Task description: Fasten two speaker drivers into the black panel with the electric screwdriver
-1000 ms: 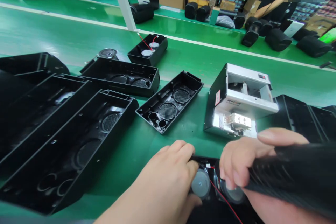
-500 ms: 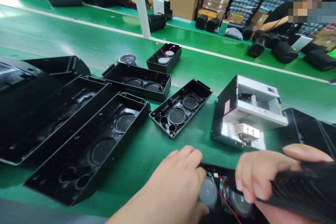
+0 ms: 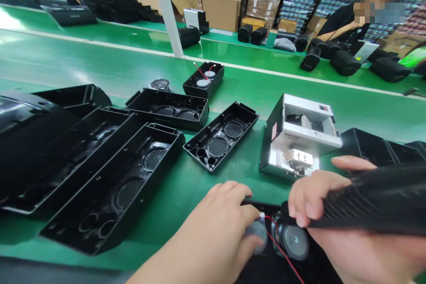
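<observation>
In front of me at the lower right lies a black speaker box (image 3: 248, 270), partly hidden by my hands. Inside it sit two round speaker drivers (image 3: 294, 242) with grey backs, and a red wire (image 3: 286, 255) with a white connector runs across them. My left hand (image 3: 229, 222) grips the box's far left part, its thumb and forefinger at the left driver. My right hand (image 3: 319, 199) is wrapped round a thick, ribbed black handle, seemingly an electric screwdriver (image 3: 376, 199). Its front end points left above the right driver; the tip is hidden.
Several open black speaker shells (image 3: 221, 137) lie on the green bench (image 3: 239, 186), the largest at left. A silver-and-black machine (image 3: 302, 137) stands behind my right hand. Farther back are a box with two drivers (image 3: 204, 82), a white post (image 3: 166, 13) and a person (image 3: 346, 22) at another bench.
My view has shifted, and most bench items appear a little farther left. The screwdriver's handle lies more level, and the fingers of my left hand are more spread over the box.
</observation>
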`<state>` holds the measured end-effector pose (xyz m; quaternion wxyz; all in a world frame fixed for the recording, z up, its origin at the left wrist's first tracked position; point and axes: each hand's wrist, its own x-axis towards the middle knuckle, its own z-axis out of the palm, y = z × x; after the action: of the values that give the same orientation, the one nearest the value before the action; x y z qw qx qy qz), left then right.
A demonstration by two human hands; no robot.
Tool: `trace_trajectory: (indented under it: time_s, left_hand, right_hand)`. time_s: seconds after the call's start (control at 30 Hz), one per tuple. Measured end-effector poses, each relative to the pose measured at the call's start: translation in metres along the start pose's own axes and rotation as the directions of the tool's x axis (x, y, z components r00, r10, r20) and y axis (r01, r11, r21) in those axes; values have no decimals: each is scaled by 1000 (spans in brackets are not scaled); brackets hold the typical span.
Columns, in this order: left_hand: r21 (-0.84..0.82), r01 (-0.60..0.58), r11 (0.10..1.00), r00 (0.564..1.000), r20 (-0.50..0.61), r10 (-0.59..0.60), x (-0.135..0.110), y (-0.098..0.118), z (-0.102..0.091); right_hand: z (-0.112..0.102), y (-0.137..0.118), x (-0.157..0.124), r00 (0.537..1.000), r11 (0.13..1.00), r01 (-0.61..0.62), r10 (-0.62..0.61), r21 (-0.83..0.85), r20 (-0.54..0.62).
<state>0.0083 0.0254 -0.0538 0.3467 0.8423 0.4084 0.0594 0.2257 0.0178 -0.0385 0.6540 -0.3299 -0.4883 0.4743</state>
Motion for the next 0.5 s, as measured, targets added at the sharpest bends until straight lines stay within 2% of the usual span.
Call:
trace_trajectory:
  time_s: [0.13,0.3,0.37,0.5]
  left_hand:
    - [230,-109,967,992,-30,119,18,10,7]
    - [470,-330,819,943,194,269,51,20,2]
    - [496,-387,777,920,269,286,62,21,-2]
    - [523,-445,727,890,345,297,81,21,-2]
  right_hand:
    - [3,6,4,999,999,43,-43,-6,-9]
    - [0,2,4,996,997,70,-71,-12,-57]
    - [-4,2,3,995,997,72,-73,-6,-74]
    - [-11,1,4,985,992,125,-123,6,-121]
